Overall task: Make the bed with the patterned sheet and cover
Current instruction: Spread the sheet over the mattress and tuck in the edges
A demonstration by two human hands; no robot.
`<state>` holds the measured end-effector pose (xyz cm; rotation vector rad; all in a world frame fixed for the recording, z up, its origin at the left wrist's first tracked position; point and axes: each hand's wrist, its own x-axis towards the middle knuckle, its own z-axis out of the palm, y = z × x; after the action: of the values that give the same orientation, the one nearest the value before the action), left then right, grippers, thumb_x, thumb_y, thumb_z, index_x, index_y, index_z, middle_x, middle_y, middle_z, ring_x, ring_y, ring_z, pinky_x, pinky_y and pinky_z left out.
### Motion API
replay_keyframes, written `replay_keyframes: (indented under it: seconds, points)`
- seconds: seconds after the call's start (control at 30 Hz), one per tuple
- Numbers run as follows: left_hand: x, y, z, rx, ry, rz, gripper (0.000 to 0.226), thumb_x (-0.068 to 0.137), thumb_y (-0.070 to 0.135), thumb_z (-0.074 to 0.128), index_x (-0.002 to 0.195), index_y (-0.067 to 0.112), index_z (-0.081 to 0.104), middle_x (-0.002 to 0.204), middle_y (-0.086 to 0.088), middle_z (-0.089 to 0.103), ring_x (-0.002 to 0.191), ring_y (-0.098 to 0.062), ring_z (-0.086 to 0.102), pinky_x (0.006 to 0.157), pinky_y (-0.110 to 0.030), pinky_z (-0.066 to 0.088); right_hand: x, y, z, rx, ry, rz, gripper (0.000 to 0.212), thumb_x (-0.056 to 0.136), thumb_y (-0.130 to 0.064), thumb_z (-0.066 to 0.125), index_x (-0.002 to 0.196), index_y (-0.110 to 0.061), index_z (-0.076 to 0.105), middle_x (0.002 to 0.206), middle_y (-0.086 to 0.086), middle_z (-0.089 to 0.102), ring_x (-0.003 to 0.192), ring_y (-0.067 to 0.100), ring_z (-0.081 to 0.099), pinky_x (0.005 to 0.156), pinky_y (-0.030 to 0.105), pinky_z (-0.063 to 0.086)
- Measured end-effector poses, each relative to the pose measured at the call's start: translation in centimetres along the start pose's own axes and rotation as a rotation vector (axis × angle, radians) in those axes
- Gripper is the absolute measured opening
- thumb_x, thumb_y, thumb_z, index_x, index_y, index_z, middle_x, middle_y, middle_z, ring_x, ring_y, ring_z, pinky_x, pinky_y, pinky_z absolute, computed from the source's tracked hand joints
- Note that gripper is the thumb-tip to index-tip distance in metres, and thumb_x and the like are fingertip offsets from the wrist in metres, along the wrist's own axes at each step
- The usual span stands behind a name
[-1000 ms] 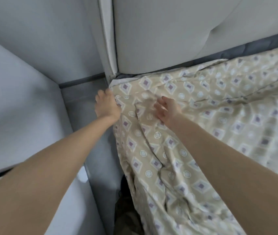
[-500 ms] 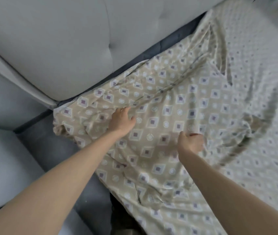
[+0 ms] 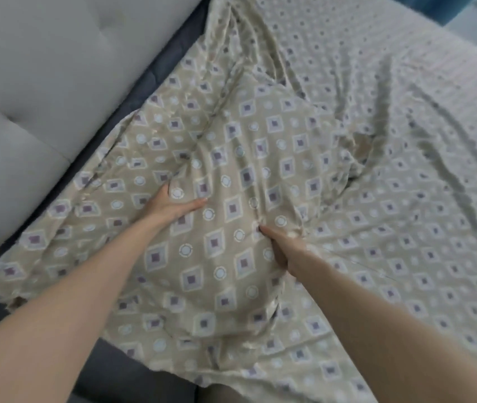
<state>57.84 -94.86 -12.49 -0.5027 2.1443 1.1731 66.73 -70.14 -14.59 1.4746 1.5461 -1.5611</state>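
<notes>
Beige patterned sheet bunched in left hand and right hand, edge near headboard.

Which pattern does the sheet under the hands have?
The beige sheet has purple-centred diamonds and small white circles; it shows in the head view.

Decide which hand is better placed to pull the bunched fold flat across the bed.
Right, likely: the right hand pinches the bunched fold, nearest the wrinkles; the left hand lies nearer the headboard.
</notes>
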Motion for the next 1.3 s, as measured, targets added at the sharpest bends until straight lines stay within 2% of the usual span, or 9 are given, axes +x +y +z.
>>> replay_keyframes:
  seconds: [0.07,0.23,0.33,0.47,0.63,0.83,1.07,1.23,1.3]
  points:
    - [-1.5,1.5,0.1,-0.062,0.037,0.027,0.105,0.047,0.066,0.08,0.137,0.027,0.041,0.131,0.005,0.055,0.118,-0.023,0.054,0.104,-0.043,0.042,-1.8,-0.6,-1.2,0.006,0.04,-0.096,0.068,0.055,-0.04,0.09,0.109,-0.01,0.061,0.095,0.006,0.069,0.084,0.022,0.065,0.068,0.032,0.054]
    - [-6.9,7.8,1.2,-0.199,0.163,0.134,0.069,0.049,0.06,0.083,0.108,0.03,0.062,0.103,0.01,0.067,0.095,-0.017,0.064,0.092,-0.038,0.051,-6.0,-3.2,-4.8,0.083,0.203,-0.353,0.094,0.059,-0.044,0.086,0.136,-0.016,0.038,0.122,0.001,0.059,0.112,0.025,0.056,0.099,0.039,0.046]
    - [-10.8,12.5,2.0,-0.226,0.276,0.186,0.056,0.057,0.057,0.081,0.1,0.027,0.059,0.099,0.008,0.065,0.09,-0.018,0.063,0.086,-0.032,0.049,-9.6,-5.6,-8.0,0.054,0.275,-0.484,0.085,0.061,-0.049,0.08,0.133,-0.02,0.045,0.121,0.0,0.061,0.113,0.026,0.057,0.1,0.042,0.045]
    - [-17.7,19.5,5.2,-0.181,0.388,0.289,0.078,0.061,0.067,0.073,0.119,0.017,0.058,0.114,0.002,0.064,0.104,-0.024,0.059,0.087,-0.035,0.044,-14.5,-8.2,-15.5,0.076,0.353,-0.641,0.075,0.067,-0.054,0.072,0.132,-0.027,0.048,0.121,-0.005,0.063,0.111,0.022,0.059,0.098,0.043,0.047]
    - [-24.6,26.4,12.2,-0.171,0.392,0.467,0.056,0.065,0.065,0.071,0.099,0.021,0.061,0.094,0.007,0.064,0.09,-0.02,0.061,0.081,-0.036,0.049,-18.0,-8.8,-26.0,0.184,0.431,-0.712,0.064,0.072,-0.05,0.071,0.129,-0.03,0.049,0.119,-0.008,0.063,0.109,0.019,0.06,0.095,0.041,0.048]
    - [-31.0,34.3,25.0,-0.118,0.258,0.614,0.065,0.063,0.07,0.067,0.104,0.02,0.06,0.103,0.005,0.066,0.096,-0.023,0.061,0.087,-0.043,0.05,-19.1,-7.8,-42.1,0.236,0.684,-0.655,0.065,0.078,-0.051,0.066,0.134,-0.024,0.047,0.121,0.001,0.054,0.11,0.025,0.057,0.096,0.041,0.047]
    - [-37.6,42.2,41.8,-0.136,0.009,0.778,0.047,0.066,0.061,0.073,0.096,0.025,0.065,0.094,0.008,0.069,0.088,-0.016,0.065,0.082,-0.038,0.053,-18.2,-5.5,-60.8,0.266,0.978,-0.532,0.047,0.089,-0.042,0.054,0.13,-0.019,0.049,0.123,0.006,0.041,0.113,0.031,0.048,0.1,0.047,0.04]
    - [-40.2,49.2,52.7,-0.126,-0.179,0.907,0.054,0.075,0.057,0.067,0.117,0.024,0.059,0.115,0.007,0.066,0.106,-0.016,0.061,0.097,-0.04,0.047,-17.8,-6.3,-74.2,0.342,1.003,-0.555,0.054,0.09,-0.042,0.054,0.138,-0.022,0.04,0.13,0.01,0.038,0.119,0.034,0.046,0.104,0.046,0.037]
    - [-40.5,52.0,56.5,0.015,-0.343,0.911,0.069,0.078,0.051,0.066,0.138,0.026,0.042,0.133,0.002,0.055,0.12,-0.019,0.052,0.106,-0.04,0.039,-17.5,-6.9,-79.9,0.375,0.98,-0.546,0.069,0.09,-0.042,0.057,0.147,-0.022,0.024,0.142,0.012,0.034,0.128,0.034,0.041,0.108,0.044,0.033]
